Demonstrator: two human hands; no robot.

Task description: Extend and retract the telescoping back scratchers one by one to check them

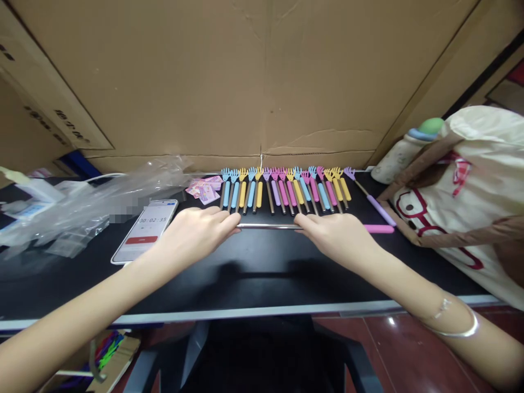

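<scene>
Between my two hands a telescopic back scratcher is held level above the black table, its metal rod drawn out and its pink grip showing to the right. My left hand is closed around the rod's left end, hiding the scratcher's head. Farther right, my right hand grips the rod near the pink handle. Just beyond, a row of back scratchers with blue, yellow, pink and purple claws and handles lies side by side. One extended purple back scratcher slants at the row's right end.
A phone showing a timer lies left of my left hand, beside clear plastic bags and small printed cards. At right stand a cloth bag and a bottle. Cardboard walls the back; a chair is below.
</scene>
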